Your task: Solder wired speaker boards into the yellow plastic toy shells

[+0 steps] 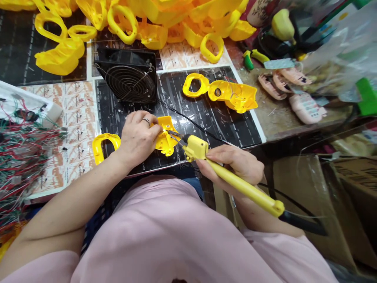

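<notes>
My left hand (140,133), with a ring on one finger, pinches a small yellow plastic shell (166,145) at its left side, just above the black work mat. In my right hand (235,163) is a yellow soldering iron (232,182) with a black cable at its rear. Its thin metal tip reaches over the inside of the shell; whether it touches cannot be made out. A yellow plastic ring (97,147) lies beside my left wrist. Farther back on the mat are another yellow ring (186,88) and an open yellow shell (235,96) with a dark round part in it.
A black fan (128,78) stands behind my left hand, its cord running right across the mat. Yellow shells and rings (165,17) are heaped at the back. Wired parts (26,157) crowd the left. Pink shells (304,106) lie right; a cardboard box (306,192) is below the table edge.
</notes>
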The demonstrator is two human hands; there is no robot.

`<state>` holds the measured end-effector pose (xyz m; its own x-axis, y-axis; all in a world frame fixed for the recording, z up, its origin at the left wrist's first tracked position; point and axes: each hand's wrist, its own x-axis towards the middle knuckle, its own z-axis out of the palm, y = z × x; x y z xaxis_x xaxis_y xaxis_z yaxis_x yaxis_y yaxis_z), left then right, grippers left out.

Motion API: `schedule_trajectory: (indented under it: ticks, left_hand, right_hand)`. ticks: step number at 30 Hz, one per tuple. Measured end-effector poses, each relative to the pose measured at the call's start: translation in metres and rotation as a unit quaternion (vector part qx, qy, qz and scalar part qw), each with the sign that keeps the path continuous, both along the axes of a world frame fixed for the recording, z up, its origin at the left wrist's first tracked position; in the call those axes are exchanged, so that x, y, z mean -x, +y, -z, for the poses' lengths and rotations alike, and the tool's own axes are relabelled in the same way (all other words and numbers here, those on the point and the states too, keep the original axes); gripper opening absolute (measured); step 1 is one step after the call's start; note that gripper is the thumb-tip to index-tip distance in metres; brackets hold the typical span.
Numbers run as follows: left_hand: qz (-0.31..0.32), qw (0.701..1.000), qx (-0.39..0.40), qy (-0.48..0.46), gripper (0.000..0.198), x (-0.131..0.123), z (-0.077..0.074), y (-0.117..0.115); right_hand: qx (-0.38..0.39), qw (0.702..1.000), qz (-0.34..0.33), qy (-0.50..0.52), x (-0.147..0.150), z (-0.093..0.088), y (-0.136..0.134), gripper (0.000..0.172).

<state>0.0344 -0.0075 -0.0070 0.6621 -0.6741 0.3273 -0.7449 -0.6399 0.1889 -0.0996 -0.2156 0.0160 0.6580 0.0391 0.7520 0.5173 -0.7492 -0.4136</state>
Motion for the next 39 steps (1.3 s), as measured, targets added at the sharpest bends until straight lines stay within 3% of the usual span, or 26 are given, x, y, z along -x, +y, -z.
schedule_trajectory:
  ticks: [18, 29, 34, 36, 39]
  left_hand:
    - [-0.015, 0.994, -0.105, 0.004, 0.020, 0.001, -0.005, -0.006]
    - [-0.004, 0.993, -0.116, -0.039, 0.014, 0.000, -0.003, -0.004]
    - [-0.019, 0.993, -0.116, -0.019, 0.017, 0.001, -0.005, -0.005]
    - [-0.028, 0.991, -0.132, 0.000, 0.019, 0.002, -0.009, -0.006]
    - [-0.029, 0.989, -0.143, 0.016, 0.021, 0.002, -0.012, -0.007]
  right_hand:
    - [0.060, 0.998, -0.007, -0.011, -0.007, 0.000, 0.007, 0.022]
    - [-0.008, 1.000, 0.013, -0.019, 0.003, -0.004, -0.002, 0.022]
    - [0.008, 0.999, 0.045, 0.002, 0.006, -0.001, -0.006, 0.061]
    - [0.023, 0.999, 0.041, 0.024, 0.003, 0.004, -0.004, 0.054]
    - [0.052, 0.998, 0.020, 0.036, -0.007, 0.019, 0.006, 0.025]
